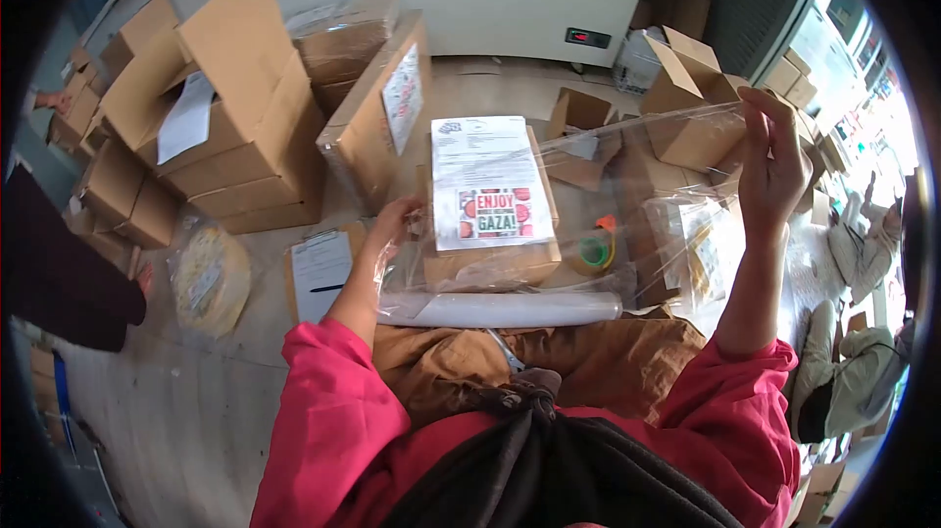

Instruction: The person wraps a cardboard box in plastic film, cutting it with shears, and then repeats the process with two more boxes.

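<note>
My right hand is raised at the right, its fingers pinched on the edge of clear stretch film. The film runs in a thin, wrinkled sheet leftward over a cardboard box. A printed sheet and a card reading "Enjoy" and "Gaza!" lie on top of that box. At the box's left side, my left hand has its fingers curled on the film, with the fingertips partly hidden. The roll of stretch film lies across, just in front of my lap.
Left: open cardboard box, clipboard with pen, bagged round item, a standing person's dark clothing. Right: tape roll, open box, plastic bag, shoes. A flat upright box stands behind.
</note>
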Demonstrator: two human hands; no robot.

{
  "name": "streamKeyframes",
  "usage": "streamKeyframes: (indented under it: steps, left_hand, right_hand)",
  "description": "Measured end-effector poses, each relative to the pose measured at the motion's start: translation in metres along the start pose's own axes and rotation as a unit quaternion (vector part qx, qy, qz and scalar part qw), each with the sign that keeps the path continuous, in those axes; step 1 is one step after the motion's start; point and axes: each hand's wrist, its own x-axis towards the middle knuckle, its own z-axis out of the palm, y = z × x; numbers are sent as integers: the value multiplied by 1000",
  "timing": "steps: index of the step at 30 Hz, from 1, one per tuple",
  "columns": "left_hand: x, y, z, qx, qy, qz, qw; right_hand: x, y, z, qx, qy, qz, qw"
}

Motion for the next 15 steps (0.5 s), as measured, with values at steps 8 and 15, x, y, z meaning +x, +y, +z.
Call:
streamKeyframes:
  steps: [8, 15]
  left_hand:
    - [12, 2, 43, -61, -72, -13, 995]
    - [-109, 164, 17, -29, 55, 369, 927]
  right_hand:
    - [-24, 45, -13, 82, 45, 81, 992]
    - [-36, 52, -49, 87, 91, 108, 986]
